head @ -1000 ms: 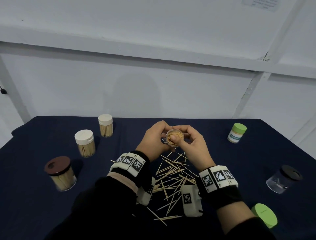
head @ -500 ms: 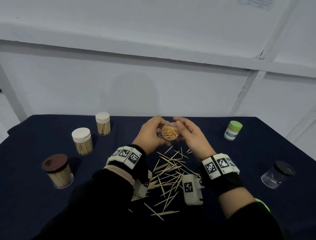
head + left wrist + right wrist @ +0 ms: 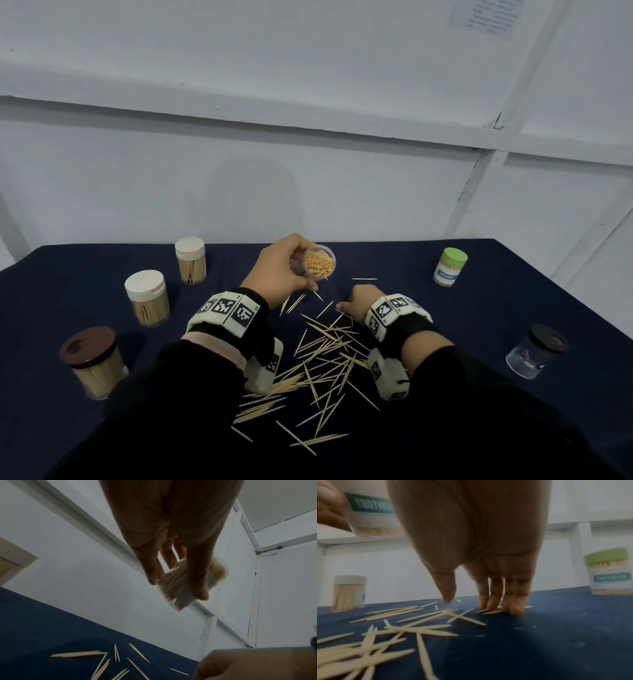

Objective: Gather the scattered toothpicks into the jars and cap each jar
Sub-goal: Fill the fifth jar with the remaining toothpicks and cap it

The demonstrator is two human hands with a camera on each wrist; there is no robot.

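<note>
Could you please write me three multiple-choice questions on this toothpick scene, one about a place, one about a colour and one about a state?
1. Where do the loose toothpicks lie?
A. On the dark blue tablecloth between the two wrists
B. In a heap against the wall
C. On top of a white lid

2. What colour is the lid of the jar at the far right of the table?
A. Red
B. Green
C. Yellow

3. In what state is the jar that the left hand holds?
A. Capped and empty
B. Lying on the table
C. Uncapped and packed with toothpicks

Answers:
1 A: the head view shows them strewn on the cloth between the wrists.
2 B: its cap is light green.
3 C: its open mouth shows toothpick ends, held above the table.
</note>
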